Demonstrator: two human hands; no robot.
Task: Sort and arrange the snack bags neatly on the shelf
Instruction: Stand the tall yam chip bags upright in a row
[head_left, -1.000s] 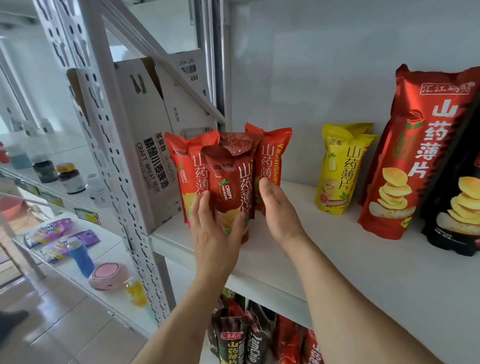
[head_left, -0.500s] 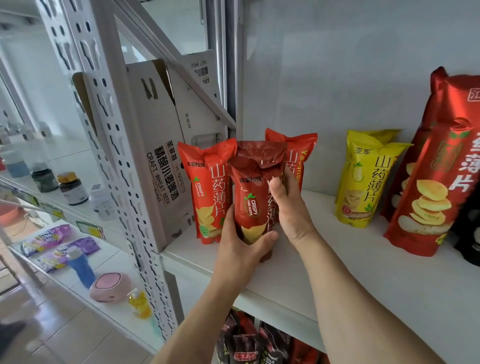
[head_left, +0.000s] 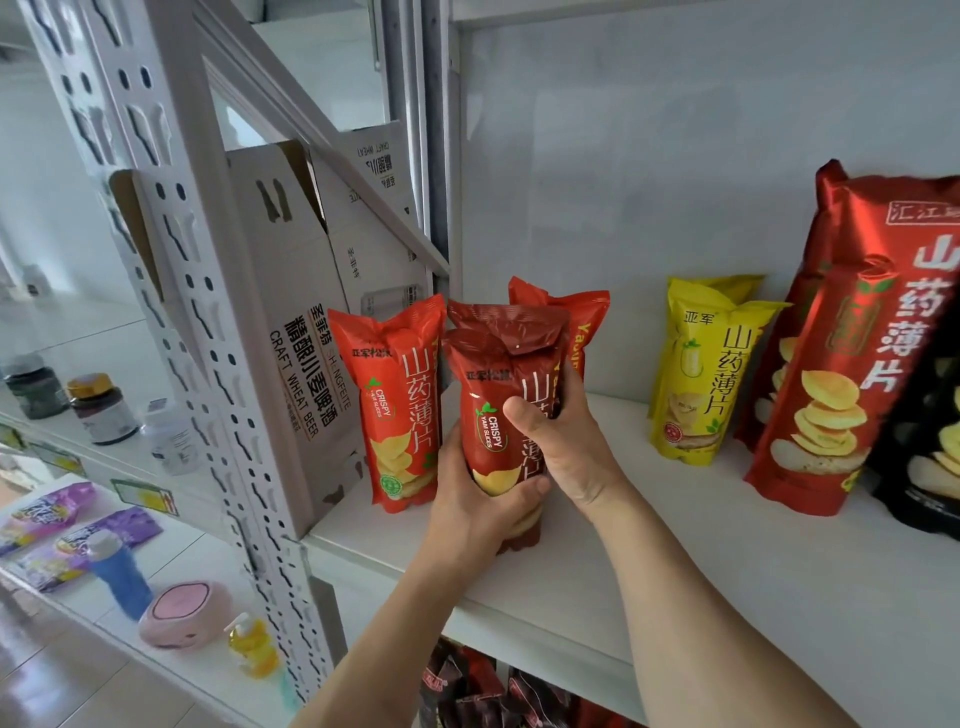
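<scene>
both my hands are wrapped around a dark red bag of yam slices, standing upright on the white shelf near its front edge. my left hand grips its lower part, fingers curled around the bottom front. my right hand clasps it from the right, thumb pressed across the front. an orange-red bag stands just beside it on the left, another orange-red one just behind. further right stand a yellow bag and a big red bag. a cardboard box leans at the shelf's left end.
</scene>
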